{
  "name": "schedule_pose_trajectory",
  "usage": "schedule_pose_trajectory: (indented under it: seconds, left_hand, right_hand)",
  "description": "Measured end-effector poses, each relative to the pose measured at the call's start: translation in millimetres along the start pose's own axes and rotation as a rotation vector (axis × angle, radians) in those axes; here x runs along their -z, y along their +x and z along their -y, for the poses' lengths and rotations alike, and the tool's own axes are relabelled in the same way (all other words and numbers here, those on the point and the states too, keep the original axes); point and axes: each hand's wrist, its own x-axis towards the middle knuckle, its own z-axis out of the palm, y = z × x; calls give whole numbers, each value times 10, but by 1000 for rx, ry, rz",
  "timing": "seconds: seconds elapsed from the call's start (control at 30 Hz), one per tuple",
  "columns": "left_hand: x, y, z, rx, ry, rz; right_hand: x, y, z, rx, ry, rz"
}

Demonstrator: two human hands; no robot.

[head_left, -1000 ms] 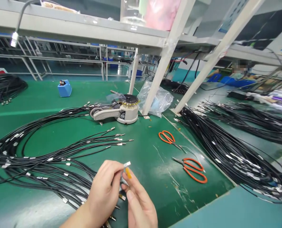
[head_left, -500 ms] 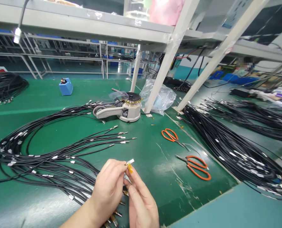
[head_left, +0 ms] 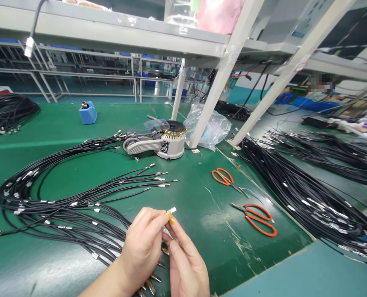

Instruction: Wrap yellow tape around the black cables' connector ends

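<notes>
tape [head_left: 171,219], a small yellow piece, sits on the tip of your right index finger, just below a small whitish tip [head_left: 173,210], above the tabletop [head_left: 198,216]. your left hand [head_left: 143,243] has its fingers brought together where that tip begins, apparently clamped on it; your right hand [head_left: 188,264] touches the tape, but you can't tell from here what its thumb and other fingers grip lower down. the step in hand looks like laying tape round a cable end, since some of the connector ends [head_left: 149,284] just below your hands wear amber bands. as a judgement, the next move calls for a steady left pinch and light, even pressure to keep the tape flat. compared with a second ago, your left fingers have closed up to the tape, where a gap showed, and the whole view has shifted slightly; the scissors lie as they did. outward from your hands, the looped black cables [head_left: 19,185] spread to your left, two orange-handled scissors [head_left: 260,220] lie to your right, the tape dispenser [head_left: 171,142] stands beyond, and another cable bundle [head_left: 294,198] runs along the far right.
</notes>
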Motion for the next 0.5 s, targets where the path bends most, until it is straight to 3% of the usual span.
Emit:
schedule_pose_trajectory:
  seconds: [0.5]
  left_hand:
    - [-8,-16,25,6,-16,-13]
  right_hand:
    - [-1,31,-3,-20,20,11]
